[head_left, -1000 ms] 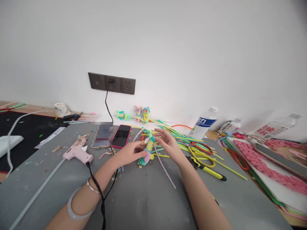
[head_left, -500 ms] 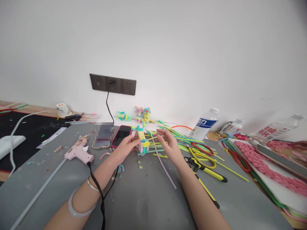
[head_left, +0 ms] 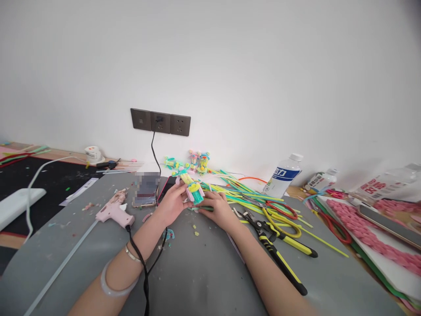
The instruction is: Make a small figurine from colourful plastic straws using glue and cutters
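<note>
My left hand (head_left: 173, 202) is closed around the side of a small figure made of pipe cleaners (head_left: 194, 188), in yellow, teal and pink. The figure is tilted above the mat, its teal end towards me. Close by on the right, my right hand (head_left: 219, 211) has its fingers bent and pressed together beside the figure's lower end. What these fingertips hold, if anything, is hidden. Loose pipe cleaners (head_left: 245, 189) in yellow and green lie behind my right hand. To its right are yellow-and-black pliers (head_left: 272, 237) and red-handled scissors (head_left: 283, 210).
A pink glue gun (head_left: 113, 215) with a black cord lies at left on the grey mat (head_left: 197, 281). Similar figures (head_left: 199, 161) stand by the wall. A phone (head_left: 146, 188), a bottle (head_left: 283, 175) and pink braided material (head_left: 365, 228) lie farther out.
My right hand has moved left to the figure, and its fingers have closed. The figure has tilted in my left hand. The whole view has shifted slightly.
</note>
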Motion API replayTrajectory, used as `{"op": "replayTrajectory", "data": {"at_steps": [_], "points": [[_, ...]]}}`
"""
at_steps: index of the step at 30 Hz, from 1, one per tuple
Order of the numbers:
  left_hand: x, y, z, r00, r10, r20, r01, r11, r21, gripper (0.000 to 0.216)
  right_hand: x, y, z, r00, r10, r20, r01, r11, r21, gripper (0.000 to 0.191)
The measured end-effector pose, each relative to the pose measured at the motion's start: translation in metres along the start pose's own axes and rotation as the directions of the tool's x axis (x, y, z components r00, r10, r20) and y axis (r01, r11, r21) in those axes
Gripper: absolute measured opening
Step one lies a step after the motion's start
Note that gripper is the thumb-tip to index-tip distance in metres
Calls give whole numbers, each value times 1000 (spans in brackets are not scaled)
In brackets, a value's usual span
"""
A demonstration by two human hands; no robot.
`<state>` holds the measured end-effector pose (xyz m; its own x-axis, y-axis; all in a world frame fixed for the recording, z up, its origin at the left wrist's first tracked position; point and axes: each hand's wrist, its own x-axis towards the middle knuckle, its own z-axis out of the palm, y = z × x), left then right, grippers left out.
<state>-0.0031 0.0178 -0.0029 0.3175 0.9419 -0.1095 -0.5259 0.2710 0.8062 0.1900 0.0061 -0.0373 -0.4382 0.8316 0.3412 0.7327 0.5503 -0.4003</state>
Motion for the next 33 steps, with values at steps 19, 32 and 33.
{"op": "replayTrajectory", "data": {"at_steps": [19,32,33], "points": [[2,-11,-13,980,-186,69,148,916,373,34,2,43,-25,861,249,-442,-119,946,302,25],[6,-11,-12,991,-91,-102,124,913,389,66,3,21,-15,980,159,-118,-95,900,425,30],[5,-10,-12,990,-91,-106,125,910,394,68,3,20,-16,987,139,-84,-86,888,452,30]]}}
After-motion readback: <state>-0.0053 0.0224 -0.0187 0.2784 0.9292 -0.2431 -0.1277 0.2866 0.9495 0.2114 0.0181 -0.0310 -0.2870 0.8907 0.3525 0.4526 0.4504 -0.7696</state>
